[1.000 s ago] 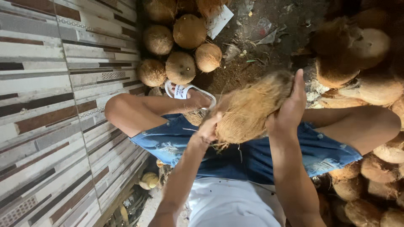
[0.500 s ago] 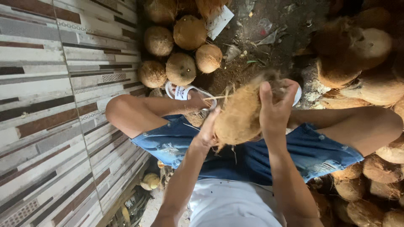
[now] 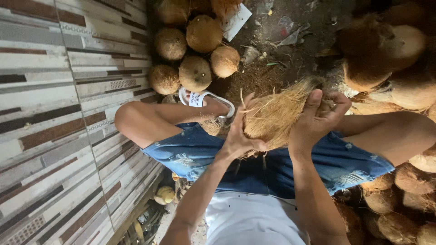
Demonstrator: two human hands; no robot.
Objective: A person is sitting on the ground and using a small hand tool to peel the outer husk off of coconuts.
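Note:
I hold a fibrous brown coconut in front of my lap, above my blue denim shorts. My left hand cups its lower left side, fingers spread along the husk. Over its upper right side, my right hand curls its fingers into the loose husk fibres. Stray fibres stick out from the top of the coconut.
Several husked coconuts lie piled by the striped tile wall, beyond my foot in a white sandal. More coconuts heap up on the right, others beside my right leg. Dark dirt ground with scraps of litter lies ahead.
My right hand has slid from the far side of the coconut down over its right side and closed into the fibres. The coconut has turned slightly; my left hand stays under it.

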